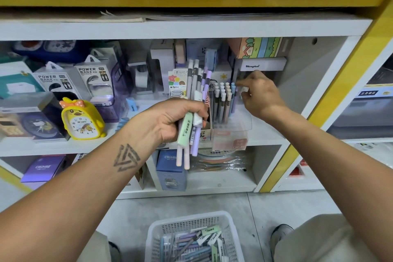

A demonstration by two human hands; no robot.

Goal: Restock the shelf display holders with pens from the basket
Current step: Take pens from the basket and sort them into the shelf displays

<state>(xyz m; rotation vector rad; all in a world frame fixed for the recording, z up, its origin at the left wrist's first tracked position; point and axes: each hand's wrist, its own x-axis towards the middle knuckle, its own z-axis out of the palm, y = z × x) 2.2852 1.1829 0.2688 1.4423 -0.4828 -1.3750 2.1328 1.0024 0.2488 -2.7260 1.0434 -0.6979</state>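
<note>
White shelving [265, 136] crowded with stationery fills the view. Left hand [170, 121] grips a bundle of pastel pens [194, 95] just left of the clear plastic holder [231, 127], which is partly filled; right hand [258, 93] pinches something small at its right edge. Many pens remain in the white mesh basket [191, 238] below.
</note>
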